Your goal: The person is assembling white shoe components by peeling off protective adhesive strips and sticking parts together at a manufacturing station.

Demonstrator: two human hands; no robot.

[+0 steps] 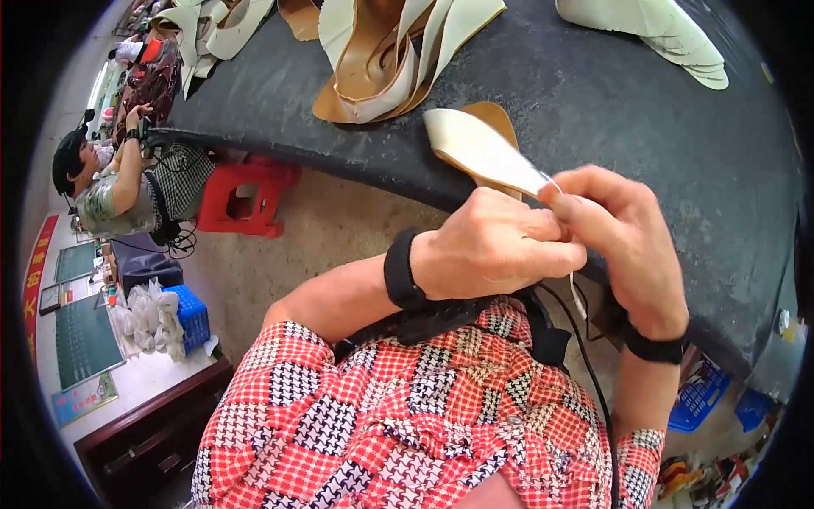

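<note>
A white shoe upper (pixel 483 148) with a tan lining lies over the near edge of the dark table, its narrow end running into my hands. My left hand (pixel 500 250) is closed in a loose fist at that narrow end, its fingertips partly hidden. Thumb and forefinger of my right hand (pixel 623 233) pinch together at the tip, where a thin white strand loops up. Below the fingers dangles a narrow pale strip (pixel 578 297). Both hands almost touch, and exactly how each grips the tip is hard to see.
More white uppers with tan linings (pixel 373 72) lie stacked on the dark table (pixel 297 102), with another white pile (pixel 657 34) at far right. A red stool (pixel 246 199) and a seated person (pixel 119 182) are at left. Blue baskets (pixel 699 394) stand below right. A black cable (pixel 593 373) hangs before me.
</note>
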